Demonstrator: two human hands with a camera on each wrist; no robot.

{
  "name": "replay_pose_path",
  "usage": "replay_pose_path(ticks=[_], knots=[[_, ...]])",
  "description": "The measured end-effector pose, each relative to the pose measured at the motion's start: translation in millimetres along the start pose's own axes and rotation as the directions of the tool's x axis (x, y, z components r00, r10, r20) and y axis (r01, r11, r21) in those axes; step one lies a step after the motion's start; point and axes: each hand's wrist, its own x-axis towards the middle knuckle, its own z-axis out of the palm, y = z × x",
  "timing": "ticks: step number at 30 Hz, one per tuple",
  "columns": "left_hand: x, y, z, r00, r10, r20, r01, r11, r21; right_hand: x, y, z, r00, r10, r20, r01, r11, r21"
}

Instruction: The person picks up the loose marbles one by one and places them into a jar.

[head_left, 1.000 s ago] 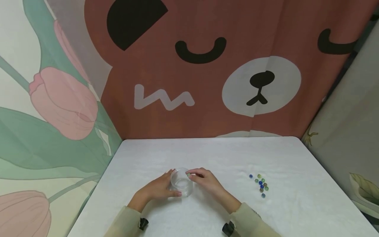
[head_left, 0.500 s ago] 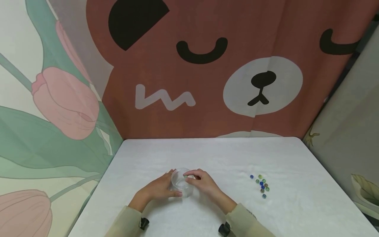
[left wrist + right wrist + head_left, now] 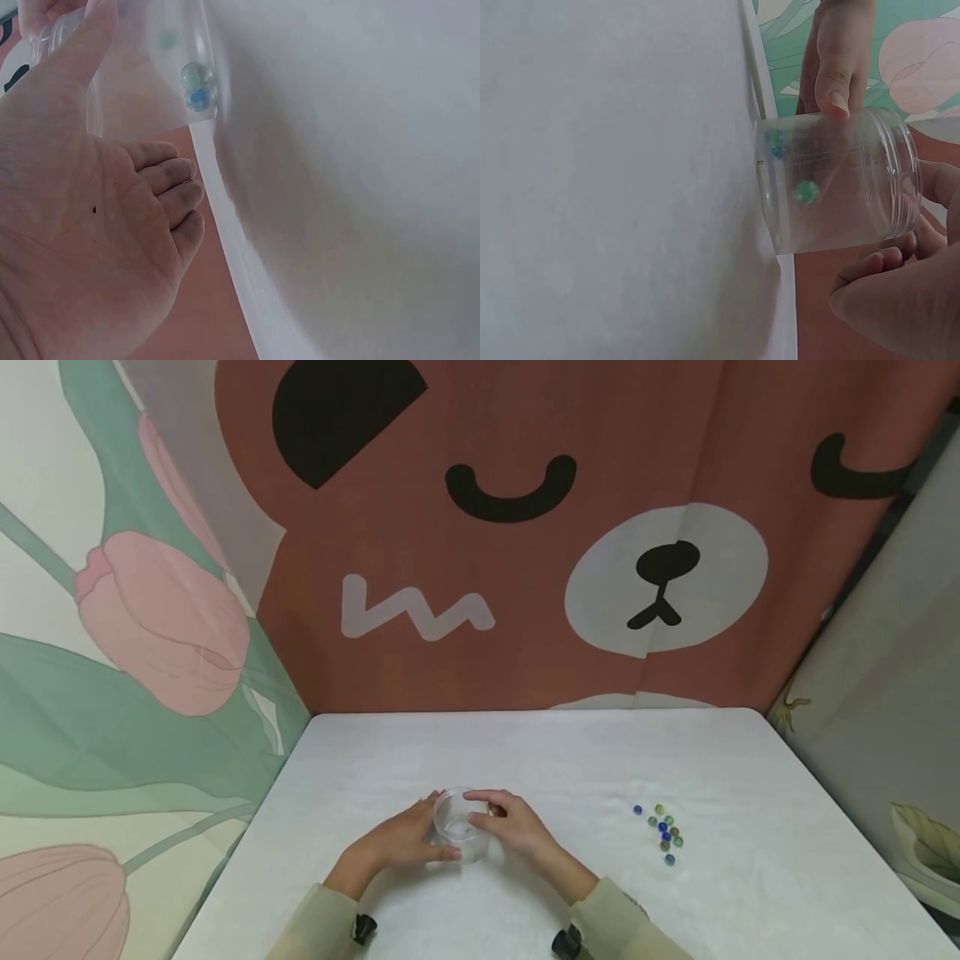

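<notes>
A clear plastic jar [image 3: 454, 847] stands upright on the white table. My left hand [image 3: 397, 837] holds its side, the thumb in front and the fingers round the back. At the jar's mouth is my right hand [image 3: 523, 828], thumb and index finger parted over the rim with nothing between them, other fingers curled in. In the right wrist view a green marble [image 3: 808, 192] is inside the jar, above the bottom. A blue marble [image 3: 778, 151] lies at the bottom beside a greenish marble [image 3: 192, 75], seen in the left wrist view.
Several loose marbles [image 3: 664, 837], blue, green and brownish, lie in a cluster on the table [image 3: 570, 752] to the right. A brown bear-print curtain [image 3: 525, 668] hangs behind the table, a tulip-print curtain [image 3: 165, 635] at the left.
The right hand has shifted slightly left over the jar's mouth. Its thumb and index finger have parted, and the green marble they pinched has dropped into the jar. The left hand stays put.
</notes>
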Motion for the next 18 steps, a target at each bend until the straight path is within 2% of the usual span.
replay_pose_path(ticks=[10, 18], knots=[[0.6, -2.1, 1.3, 1.0, -0.013, 0.013, 0.013, 1.0, 0.009, -3, -1, 1, 1.0, 0.026, 0.007, -0.026, 0.999, 0.047], [1.6, -2.0, -0.8, 1.0, 0.02, -0.007, -0.02, 1.0, 0.006, -5, -10, -10, 1.0, -0.013, -0.015, 0.014, 1.0, 0.024]])
